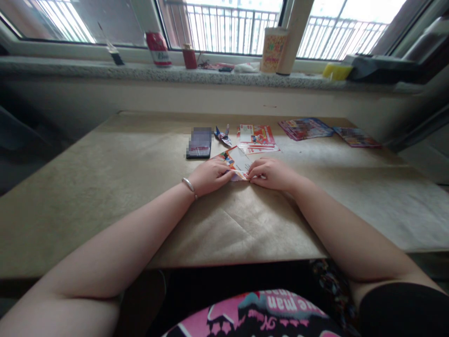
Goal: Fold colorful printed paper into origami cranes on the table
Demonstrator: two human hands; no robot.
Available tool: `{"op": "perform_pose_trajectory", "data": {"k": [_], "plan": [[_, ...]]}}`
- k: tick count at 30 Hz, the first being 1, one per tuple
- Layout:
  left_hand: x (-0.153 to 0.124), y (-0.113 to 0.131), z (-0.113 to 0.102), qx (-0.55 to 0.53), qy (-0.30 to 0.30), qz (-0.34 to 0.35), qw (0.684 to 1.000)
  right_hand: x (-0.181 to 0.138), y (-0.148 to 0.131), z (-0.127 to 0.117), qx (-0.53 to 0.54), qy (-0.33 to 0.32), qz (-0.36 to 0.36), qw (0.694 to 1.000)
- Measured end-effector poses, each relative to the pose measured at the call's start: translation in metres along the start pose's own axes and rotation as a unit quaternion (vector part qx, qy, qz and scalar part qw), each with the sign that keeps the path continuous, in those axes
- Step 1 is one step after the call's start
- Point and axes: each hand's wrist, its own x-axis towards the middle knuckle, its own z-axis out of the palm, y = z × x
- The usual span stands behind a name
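Head view: left fingers press on paper; right fingers pinch its near edge

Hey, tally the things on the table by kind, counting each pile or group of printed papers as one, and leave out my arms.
Partly folded sheet touched by the left hand and right hand: 1
Folded paper figure: 1
Dark flat device: 1
Printed paper groups, namely the red-and-white papers, fanned pile and far-right pile: 3
Total: 6
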Motion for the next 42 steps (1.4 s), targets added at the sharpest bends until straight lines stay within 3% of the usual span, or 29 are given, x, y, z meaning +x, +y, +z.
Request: {"op": "perform_pose_trajectory", "data": {"k": [5,14,18,21,26,33,42], "plan": [[0.0,-0.006,0.001,-0.075,0.015,-0.039,0.996,0.0,0.0,-0.001,-0.007,-0.002,0.003,1.0],[0.002,-0.005,-0.003,-0.159,0.002,-0.21,0.965,0.002,-0.002,0.0,0.007,-0.005,0.029,1.0],[0.001,-0.009,-0.007,-0.203,-0.056,-0.22,0.953,0.003,-0.003,0.001,-0.004,-0.002,0.04,0.999],[0.002,-0.013,-0.008,-0.156,-0.078,-0.178,0.968,0.004,-0.006,0.0,-0.026,0.0,0.056,0.998],[0.003,-0.01,-0.005,0.023,-0.024,-0.087,0.996,0.005,-0.012,-0.001,-0.085,0.012,0.076,0.993],[-0.003,-0.003,-0.008,0.178,-0.04,-0.099,0.978,0.003,-0.013,0.005,-0.112,0.037,0.059,0.991],[0.0,0.0,-0.008,0.207,-0.045,-0.114,0.971,0.004,-0.01,0.01,-0.09,0.044,0.046,0.994]]}}
